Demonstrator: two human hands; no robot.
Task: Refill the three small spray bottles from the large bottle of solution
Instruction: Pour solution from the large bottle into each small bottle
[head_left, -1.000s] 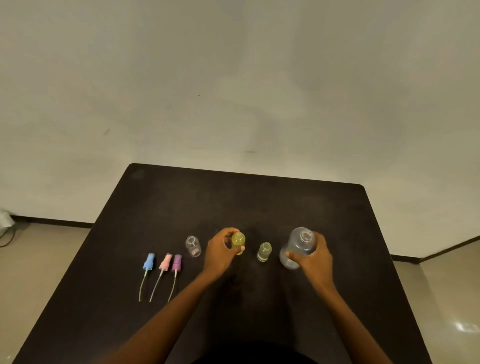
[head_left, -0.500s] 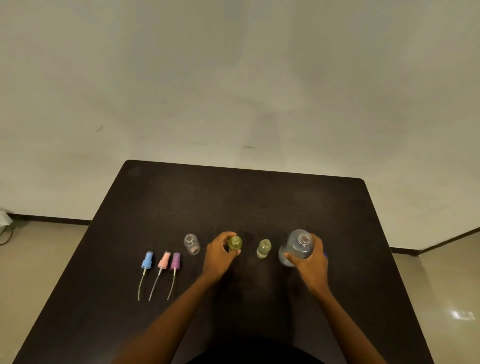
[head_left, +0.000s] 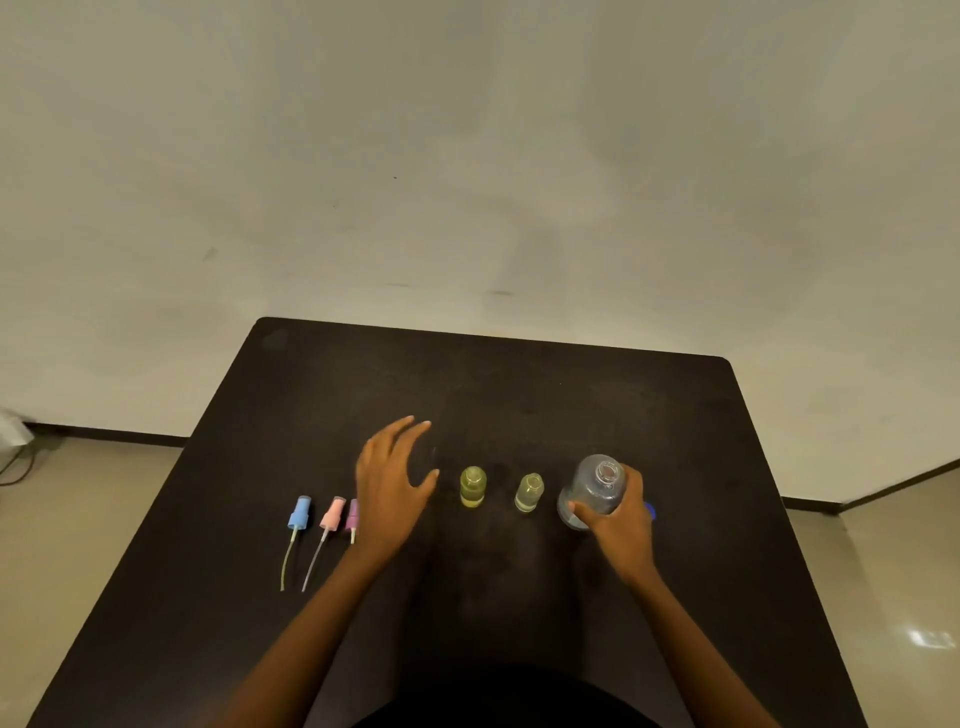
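Small clear bottle (head_left: 472, 487) and its twin (head_left: 529, 493) sitting yellow-filled (third hidden); right hand (head_left: 621, 519) gripping large clear bottle (head_left: 592, 483); left hand (head_left: 392, 483) hovering open.

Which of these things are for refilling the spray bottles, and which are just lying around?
For the job: large bottle, two small bottles, three spray heads.
Lying about: cable and white object on the floor, far left.
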